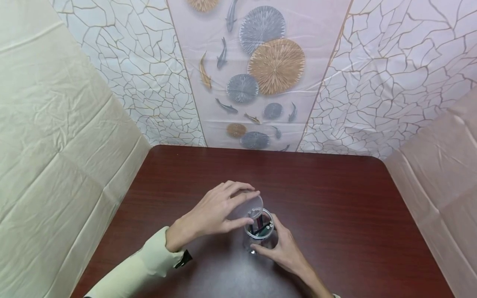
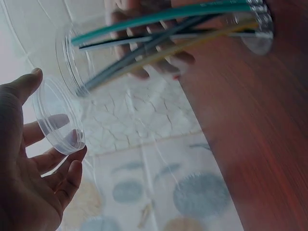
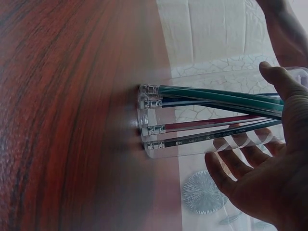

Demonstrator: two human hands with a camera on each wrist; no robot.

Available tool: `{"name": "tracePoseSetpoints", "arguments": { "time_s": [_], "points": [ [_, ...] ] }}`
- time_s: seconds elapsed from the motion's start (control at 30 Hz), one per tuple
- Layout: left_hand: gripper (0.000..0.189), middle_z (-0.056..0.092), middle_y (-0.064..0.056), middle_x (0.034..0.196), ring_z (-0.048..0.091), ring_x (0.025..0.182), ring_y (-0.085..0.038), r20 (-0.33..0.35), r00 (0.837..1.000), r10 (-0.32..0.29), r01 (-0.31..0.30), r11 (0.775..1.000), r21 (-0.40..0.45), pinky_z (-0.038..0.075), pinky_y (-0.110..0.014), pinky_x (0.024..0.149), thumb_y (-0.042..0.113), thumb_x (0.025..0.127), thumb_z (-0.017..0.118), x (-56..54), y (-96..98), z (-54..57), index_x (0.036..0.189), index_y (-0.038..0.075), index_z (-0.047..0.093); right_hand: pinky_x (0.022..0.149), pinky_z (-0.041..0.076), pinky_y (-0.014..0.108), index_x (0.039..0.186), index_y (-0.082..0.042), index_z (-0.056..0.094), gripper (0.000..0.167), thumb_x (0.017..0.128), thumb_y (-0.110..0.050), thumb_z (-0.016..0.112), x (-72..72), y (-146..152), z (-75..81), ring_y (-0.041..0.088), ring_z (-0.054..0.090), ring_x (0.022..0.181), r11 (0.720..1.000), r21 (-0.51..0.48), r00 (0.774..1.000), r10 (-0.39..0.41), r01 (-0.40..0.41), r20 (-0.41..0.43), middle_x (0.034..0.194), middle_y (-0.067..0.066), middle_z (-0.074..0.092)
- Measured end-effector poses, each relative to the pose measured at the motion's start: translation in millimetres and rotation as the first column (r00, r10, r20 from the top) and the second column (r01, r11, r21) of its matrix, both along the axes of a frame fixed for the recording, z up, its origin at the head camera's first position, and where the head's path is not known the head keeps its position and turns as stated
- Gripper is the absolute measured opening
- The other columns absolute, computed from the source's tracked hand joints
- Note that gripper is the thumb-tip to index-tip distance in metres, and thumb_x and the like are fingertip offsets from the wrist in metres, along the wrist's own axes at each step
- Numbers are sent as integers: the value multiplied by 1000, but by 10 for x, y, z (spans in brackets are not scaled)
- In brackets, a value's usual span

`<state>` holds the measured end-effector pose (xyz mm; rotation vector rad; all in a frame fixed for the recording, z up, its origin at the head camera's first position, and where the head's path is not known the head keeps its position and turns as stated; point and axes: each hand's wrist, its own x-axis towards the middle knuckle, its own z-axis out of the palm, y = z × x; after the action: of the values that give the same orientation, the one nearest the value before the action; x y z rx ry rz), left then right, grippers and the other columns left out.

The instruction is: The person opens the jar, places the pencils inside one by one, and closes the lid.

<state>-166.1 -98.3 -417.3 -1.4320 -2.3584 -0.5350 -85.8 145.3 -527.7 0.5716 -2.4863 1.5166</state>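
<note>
A clear round jar (image 1: pixel 249 243) stands upright, its base at the tabletop. Through its wall several pencils (image 3: pixel 211 130) show, green, dark, red and yellowish, eraser ends down. My right hand (image 1: pixel 282 247) grips the jar from the right, thumb on the near side and fingers around the far side. With thumb and fingers, my left hand (image 1: pixel 220 207) holds a clear round lid (image 2: pixel 57 113) by its edge. The lid is tilted just beside the jar's open mouth (image 2: pixel 72 62); whether they touch I cannot tell.
A dark red-brown wooden table (image 1: pixel 335 207) lies beneath. Patterned cloth (image 1: pixel 242 62) with fish and round motifs hangs behind its far edge. Plain beige cloth stands at the left (image 1: pixel 56 145) and right (image 1: pixel 439 186) sides.
</note>
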Motion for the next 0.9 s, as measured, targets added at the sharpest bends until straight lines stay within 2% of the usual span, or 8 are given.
{"name": "tracePoseSetpoints", "arguments": {
  "time_s": [0.2,0.37,0.47,0.63,0.77,0.9],
  "points": [
    [64,60,-1,144,59,123,-20,8,998,-62,62,998,10,55,-38,95,54,95,76,80,115,5,147,20,63,106,51,37,145,-19,53,83,76,-18,98,2,1,7,15,67,120,1000,-17,1000,16,-16,20,128,-9,70],
    [64,60,0,143,58,123,-19,25,995,-93,93,996,-1,54,-36,96,54,93,78,125,168,-18,145,18,65,108,52,40,154,-16,47,91,78,-19,97,12,11,9,17,65,123,1000,-9,999,30,-30,32,133,-4,69],
    [66,60,0,144,58,123,-18,26,995,-100,101,995,-10,53,-35,97,55,93,78,148,182,-35,146,18,65,107,52,41,157,-15,44,95,78,-18,97,15,15,0,16,66,121,999,-6,999,35,-34,36,132,-3,69],
    [67,60,0,144,58,124,-18,38,994,-105,106,994,-25,53,-36,99,56,92,79,182,199,-57,146,19,64,107,52,44,154,-14,46,91,79,-20,97,14,16,-5,17,65,121,999,-7,998,34,-34,47,132,-1,69],
    [68,60,1,145,57,125,-19,61,994,-96,98,995,-30,53,-37,99,54,91,81,200,209,-75,147,20,64,108,51,50,152,-10,48,89,78,-20,97,13,12,2,19,64,123,999,-7,997,32,-31,76,134,2,69],
    [68,60,0,145,57,127,-19,54,994,-94,96,995,-37,54,-36,99,53,92,80,206,215,-99,148,19,62,108,50,55,153,-4,46,95,74,-18,97,16,12,1,22,64,123,1000,-4,996,22,-22,91,136,6,68]
  ]
}}
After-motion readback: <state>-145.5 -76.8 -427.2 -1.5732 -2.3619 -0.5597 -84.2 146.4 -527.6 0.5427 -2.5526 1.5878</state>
